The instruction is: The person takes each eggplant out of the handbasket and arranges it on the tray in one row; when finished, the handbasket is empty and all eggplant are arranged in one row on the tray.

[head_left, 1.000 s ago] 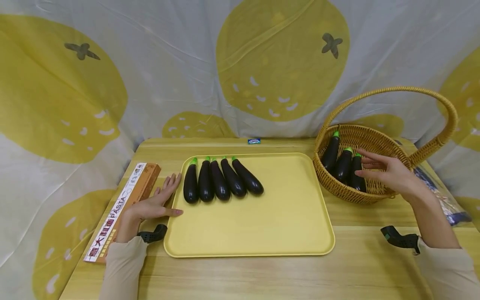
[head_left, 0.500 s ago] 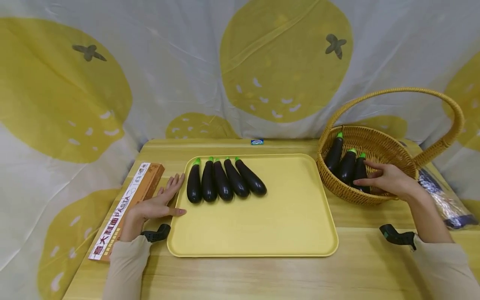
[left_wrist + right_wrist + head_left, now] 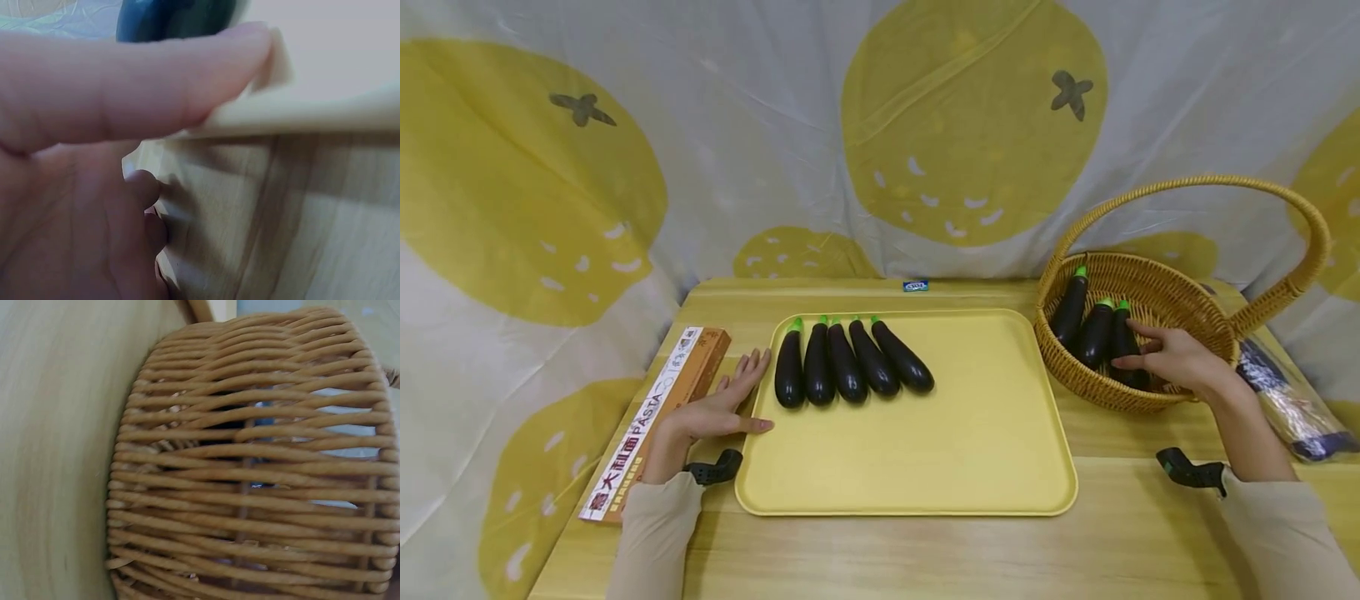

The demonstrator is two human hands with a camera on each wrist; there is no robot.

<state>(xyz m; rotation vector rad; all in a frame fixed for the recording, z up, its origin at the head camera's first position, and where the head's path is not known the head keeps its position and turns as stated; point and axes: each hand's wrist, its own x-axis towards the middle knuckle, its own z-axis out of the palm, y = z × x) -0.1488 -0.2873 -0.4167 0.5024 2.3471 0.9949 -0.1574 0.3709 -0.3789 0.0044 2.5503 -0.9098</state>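
Observation:
My right hand (image 3: 1176, 358) reaches into the wicker basket (image 3: 1101, 392) and grips the rightmost eggplant (image 3: 1123, 340) there, thumb on its left side and fingers on its right. Two more eggplants, a middle one (image 3: 1094, 335) and a left one (image 3: 1070, 307), lie beside it. My left hand (image 3: 711, 414) lies with fingers spread at the left rim of the yellow tray (image 3: 910, 467); its thumb (image 3: 187, 81) is over the rim in the left wrist view. Several eggplants (image 3: 850, 367) lie in a row on the tray. The right wrist view shows mostly basket weave (image 3: 250, 475), which hides the fingers.
An orange and white pasta box (image 3: 655, 425) lies left of the tray. A small blue packet (image 3: 915, 286) sits at the table's back edge. The basket's tall handle (image 3: 1195, 181) arches above it. Right of the basket lies a clear plastic bag (image 3: 1292, 400).
My right hand has lowered into the basket and closed round the rightmost eggplant, which has shifted slightly. The left hand keeps its place by the tray; the head view has shifted a little.

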